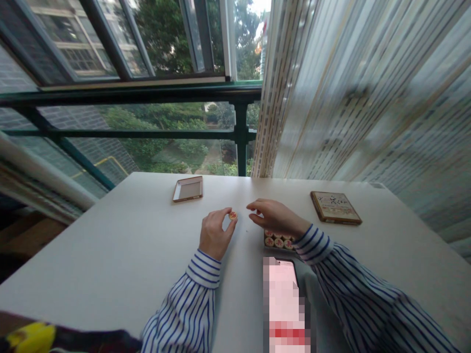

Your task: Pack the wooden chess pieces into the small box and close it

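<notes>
My left hand (216, 233) pinches a Chinese chess piece (233, 215) between thumb and forefinger. It is a small round disc with a red character facing up. Across a short gap, my right hand (274, 214) hovers with its thumb and fingers bent but apart, and nothing shows between them. Below the right hand and wrist lies a box of Chinese chess pieces (278, 242), set in rows with red characters. The hand and striped sleeve hide part of that box.
An open, shallow box lid or tray (188, 189) lies at the table's far left. A flat box with dark writing (335, 208) is at the right. Near me is a phone (287, 299), its screen blurred. The white table (121, 255) meets a railing and curtain.
</notes>
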Demonstrator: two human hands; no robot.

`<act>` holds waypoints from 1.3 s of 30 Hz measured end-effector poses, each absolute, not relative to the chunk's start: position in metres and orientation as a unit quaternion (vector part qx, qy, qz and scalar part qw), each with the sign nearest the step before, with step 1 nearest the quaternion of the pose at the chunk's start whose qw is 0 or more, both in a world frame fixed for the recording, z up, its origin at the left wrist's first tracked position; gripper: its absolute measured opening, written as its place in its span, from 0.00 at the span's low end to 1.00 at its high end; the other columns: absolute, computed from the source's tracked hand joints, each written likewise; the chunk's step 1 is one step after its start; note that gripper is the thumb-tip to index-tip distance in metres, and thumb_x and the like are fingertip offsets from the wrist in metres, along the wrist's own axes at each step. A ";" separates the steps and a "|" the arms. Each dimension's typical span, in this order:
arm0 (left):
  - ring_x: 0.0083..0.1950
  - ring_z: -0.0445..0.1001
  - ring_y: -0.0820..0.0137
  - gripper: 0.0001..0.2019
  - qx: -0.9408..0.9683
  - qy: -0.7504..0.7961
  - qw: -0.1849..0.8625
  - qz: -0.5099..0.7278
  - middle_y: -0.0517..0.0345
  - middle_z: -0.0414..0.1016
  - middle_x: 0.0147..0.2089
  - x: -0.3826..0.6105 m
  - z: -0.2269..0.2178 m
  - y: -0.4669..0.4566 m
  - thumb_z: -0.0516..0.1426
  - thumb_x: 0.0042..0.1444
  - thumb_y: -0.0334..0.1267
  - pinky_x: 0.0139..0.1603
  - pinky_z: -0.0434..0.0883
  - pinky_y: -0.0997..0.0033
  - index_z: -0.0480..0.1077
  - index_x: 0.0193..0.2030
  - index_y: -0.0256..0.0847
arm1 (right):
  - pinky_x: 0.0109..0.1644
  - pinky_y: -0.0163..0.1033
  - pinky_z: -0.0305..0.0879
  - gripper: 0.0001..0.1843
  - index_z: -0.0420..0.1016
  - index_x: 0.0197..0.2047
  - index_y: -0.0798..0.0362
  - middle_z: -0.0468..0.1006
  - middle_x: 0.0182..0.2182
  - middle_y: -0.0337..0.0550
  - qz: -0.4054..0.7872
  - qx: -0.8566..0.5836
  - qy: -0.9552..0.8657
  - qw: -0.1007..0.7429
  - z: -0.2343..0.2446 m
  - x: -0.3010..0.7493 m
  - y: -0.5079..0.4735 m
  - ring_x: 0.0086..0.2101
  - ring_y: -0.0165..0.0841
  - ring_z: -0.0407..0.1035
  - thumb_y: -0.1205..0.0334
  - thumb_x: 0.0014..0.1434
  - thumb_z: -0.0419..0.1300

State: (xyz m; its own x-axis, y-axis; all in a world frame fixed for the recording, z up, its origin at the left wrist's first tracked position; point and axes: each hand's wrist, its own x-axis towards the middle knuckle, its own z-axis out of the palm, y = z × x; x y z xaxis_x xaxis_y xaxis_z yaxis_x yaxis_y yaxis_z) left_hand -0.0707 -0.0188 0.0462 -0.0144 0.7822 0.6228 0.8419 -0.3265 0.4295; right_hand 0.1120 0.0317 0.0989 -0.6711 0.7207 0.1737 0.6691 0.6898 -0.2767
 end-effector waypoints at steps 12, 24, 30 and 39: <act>0.43 0.71 0.65 0.12 -0.719 -0.560 0.033 -0.411 0.53 0.75 0.41 -0.047 0.056 -0.009 0.56 0.52 0.38 0.46 0.65 0.62 0.68 0.44 0.39 | 0.41 0.36 0.62 0.15 0.71 0.46 0.57 0.75 0.38 0.48 0.129 -0.407 -0.885 0.186 0.105 0.137 0.032 0.35 0.31 0.69 0.61 0.57 0.53; 0.43 0.71 0.65 0.13 -0.736 -0.541 0.022 -0.407 0.53 0.75 0.41 -0.024 0.054 -0.002 0.56 0.51 0.38 0.46 0.65 0.62 0.68 0.44 0.39 | 0.39 0.36 0.63 0.15 0.71 0.45 0.56 0.75 0.37 0.46 0.149 -0.426 -0.862 0.231 0.102 0.166 0.033 0.33 0.30 0.69 0.60 0.57 0.53; 0.44 0.70 0.65 0.13 -0.749 -0.527 0.016 -0.402 0.52 0.75 0.41 -0.015 0.056 0.002 0.56 0.52 0.39 0.46 0.65 0.62 0.68 0.45 0.39 | 0.36 0.35 0.63 0.14 0.72 0.43 0.56 0.76 0.35 0.46 0.154 -0.430 -0.856 0.243 0.099 0.176 0.033 0.32 0.30 0.69 0.59 0.57 0.53; 0.43 0.71 0.65 0.13 -0.759 -0.511 0.010 -0.403 0.53 0.75 0.41 0.002 0.056 0.008 0.56 0.51 0.38 0.45 0.65 0.62 0.68 0.45 0.40 | 0.37 0.35 0.63 0.12 0.73 0.40 0.55 0.76 0.33 0.44 0.175 -0.441 -0.843 0.252 0.098 0.188 0.032 0.32 0.30 0.69 0.60 0.57 0.52</act>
